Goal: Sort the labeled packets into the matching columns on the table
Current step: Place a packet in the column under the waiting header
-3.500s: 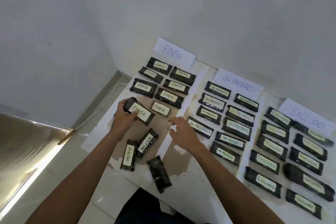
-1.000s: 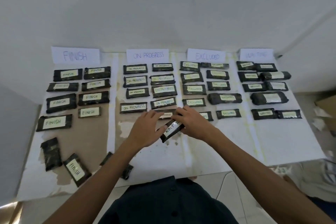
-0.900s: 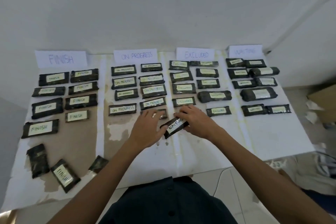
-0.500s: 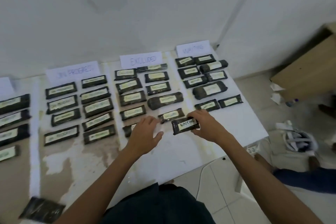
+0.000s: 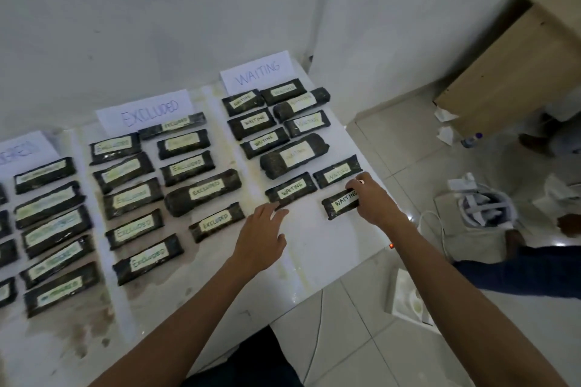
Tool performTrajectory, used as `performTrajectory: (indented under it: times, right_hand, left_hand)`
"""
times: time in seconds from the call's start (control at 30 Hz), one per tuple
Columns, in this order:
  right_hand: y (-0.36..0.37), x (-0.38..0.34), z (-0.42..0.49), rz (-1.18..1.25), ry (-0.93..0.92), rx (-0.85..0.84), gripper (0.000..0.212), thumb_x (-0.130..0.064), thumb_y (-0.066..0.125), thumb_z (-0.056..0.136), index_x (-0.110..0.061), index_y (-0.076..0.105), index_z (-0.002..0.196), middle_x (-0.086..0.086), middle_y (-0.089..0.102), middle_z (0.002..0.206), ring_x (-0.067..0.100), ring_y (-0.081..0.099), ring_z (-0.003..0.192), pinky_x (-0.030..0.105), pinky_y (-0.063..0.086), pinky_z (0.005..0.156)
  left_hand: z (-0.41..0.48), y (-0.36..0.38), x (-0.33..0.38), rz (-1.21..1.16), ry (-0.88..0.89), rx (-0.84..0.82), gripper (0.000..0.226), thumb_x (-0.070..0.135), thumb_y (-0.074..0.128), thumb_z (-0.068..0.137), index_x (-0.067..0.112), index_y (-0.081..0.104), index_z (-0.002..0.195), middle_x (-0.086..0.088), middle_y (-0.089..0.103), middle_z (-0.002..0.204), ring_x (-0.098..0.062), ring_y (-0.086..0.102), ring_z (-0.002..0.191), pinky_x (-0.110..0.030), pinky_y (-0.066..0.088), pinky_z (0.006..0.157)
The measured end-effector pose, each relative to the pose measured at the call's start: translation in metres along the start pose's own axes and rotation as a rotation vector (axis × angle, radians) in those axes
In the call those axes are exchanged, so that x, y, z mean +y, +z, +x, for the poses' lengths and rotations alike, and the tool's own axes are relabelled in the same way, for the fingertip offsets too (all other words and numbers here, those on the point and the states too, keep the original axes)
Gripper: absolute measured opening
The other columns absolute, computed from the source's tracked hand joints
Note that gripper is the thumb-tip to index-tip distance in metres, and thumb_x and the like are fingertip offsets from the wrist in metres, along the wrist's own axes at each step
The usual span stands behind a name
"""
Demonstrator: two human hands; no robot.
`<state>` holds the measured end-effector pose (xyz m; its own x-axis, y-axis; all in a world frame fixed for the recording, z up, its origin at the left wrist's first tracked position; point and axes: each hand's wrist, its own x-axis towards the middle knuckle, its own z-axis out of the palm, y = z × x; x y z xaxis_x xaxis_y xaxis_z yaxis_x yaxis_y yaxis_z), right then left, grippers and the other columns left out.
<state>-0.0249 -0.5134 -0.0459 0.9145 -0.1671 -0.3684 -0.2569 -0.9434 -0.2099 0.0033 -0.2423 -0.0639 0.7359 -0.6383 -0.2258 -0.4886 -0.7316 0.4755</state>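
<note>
The right hand [image 5: 374, 202] grips the packet [image 5: 340, 203], now brought into the Waiting column [image 5: 283, 148]. The left hand [image 5: 261, 239] has let go, open.

Packets [image 5: 201, 195]: black
Labels [image 5: 345, 201]: pale yellow, dark lettering
Signs [image 5: 256, 72]: white, blue lettering
Table [image 5: 330, 248]: white, brown stains
Cabinet [image 5: 509, 72]: pale wood grain
Floor [image 5: 393, 151]: white tiles
Wall [image 5: 157, 9]: white

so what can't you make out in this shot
Head view only:
- Sign at the left edge: cut off by the frame, only its last letters show.
- Labels on the far-left packets: too blurred to read.
- WAITING packet: its right end is hidden under the right hand.
</note>
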Motion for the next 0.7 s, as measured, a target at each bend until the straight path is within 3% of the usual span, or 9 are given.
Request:
performTrajectory:
  times: [0.1, 0.27, 0.53, 0.7]
  right_hand:
    - [0.007, 0.015, 0.011, -0.003, 0.065, -0.008, 0.047, 0.004, 0.057, 0.083, -0.011, 0.051, 0.127, 0.014, 0.035, 0.132, 0.031, 0.053, 0.098, 0.040, 0.053, 0.076]
    - [0.024, 0.029, 0.025, 0.035, 0.065, 0.062, 0.045, 0.003, 0.058, 0.083, -0.011, 0.053, 0.126, 0.016, 0.040, 0.124, 0.031, 0.047, 0.105, 0.046, 0.051, 0.082]
    - [0.029, 0.029, 0.020, 0.007, 0.062, 0.048, 0.058, 0.004, 0.053, 0.085, -0.013, 0.041, 0.139, 0.018, 0.036, 0.135, 0.032, 0.038, 0.117, 0.042, 0.047, 0.088]
    - [0.017, -0.003, 0.001, -0.057, 0.113, 0.095, 0.066, -0.009, 0.063, 0.081, -0.012, 0.034, 0.141, 0.019, 0.033, 0.142, 0.033, 0.037, 0.123, 0.040, 0.046, 0.091]
  left_hand:
    - [0.019, 0.012, 0.010, 0.019, 0.003, -0.009, 0.055, 0.019, 0.053, 0.085, 0.014, 0.040, 0.138, -0.011, 0.035, 0.146, -0.030, 0.030, 0.135, -0.041, 0.035, 0.103]
    - [0.042, 0.023, 0.019, 0.031, -0.007, -0.001, 0.056, 0.019, 0.054, 0.084, 0.013, 0.039, 0.138, -0.010, 0.035, 0.144, -0.028, 0.031, 0.134, -0.040, 0.035, 0.102]
    - [0.048, 0.019, 0.021, 0.036, 0.004, 0.056, 0.055, 0.018, 0.056, 0.082, 0.013, 0.042, 0.135, -0.009, 0.041, 0.139, -0.028, 0.037, 0.128, -0.040, 0.040, 0.096]
    - [0.019, -0.009, 0.017, -0.008, 0.024, 0.122, 0.050, 0.017, 0.056, 0.085, 0.012, 0.046, 0.133, -0.009, 0.045, 0.137, -0.028, 0.040, 0.127, -0.040, 0.037, 0.098]
